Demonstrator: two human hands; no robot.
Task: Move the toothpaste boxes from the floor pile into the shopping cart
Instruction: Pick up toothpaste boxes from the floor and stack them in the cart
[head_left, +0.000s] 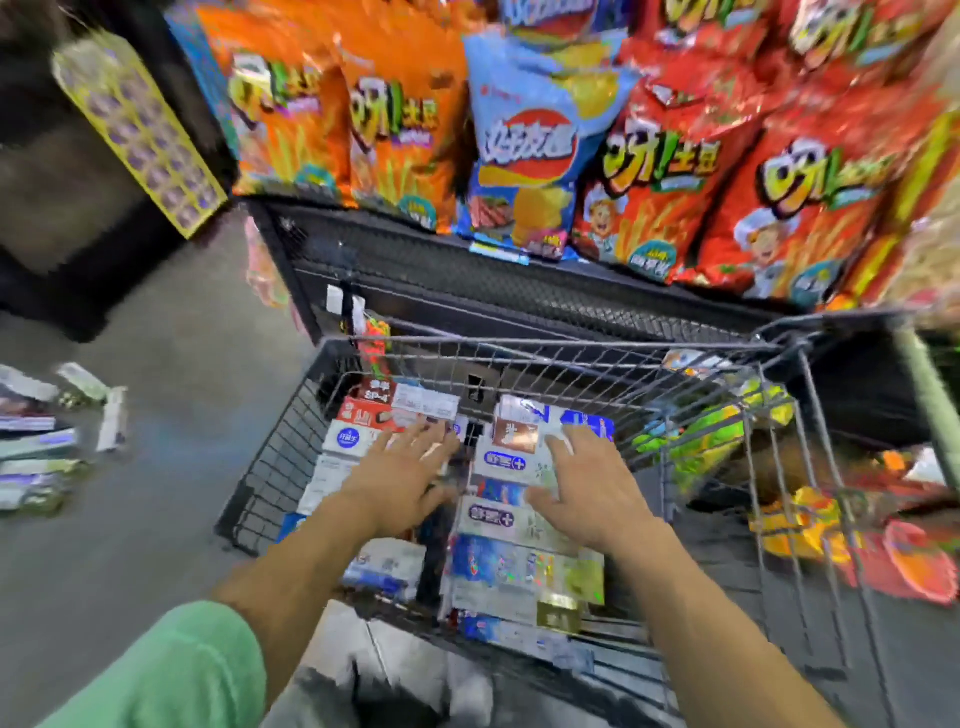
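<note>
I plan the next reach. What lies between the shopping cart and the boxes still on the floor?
In the head view, only bare grey floor separates the shopping cart from the floor pile.

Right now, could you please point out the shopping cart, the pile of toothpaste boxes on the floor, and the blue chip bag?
shopping cart (571, 347): head view, on its far wire rim.
floor pile of toothpaste boxes (36, 447): head view, on a box mid-pile.
blue chip bag (530, 145): head view, on its red logo.

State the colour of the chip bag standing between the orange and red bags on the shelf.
Light blue chip bag, red oval logo; head view.
</note>
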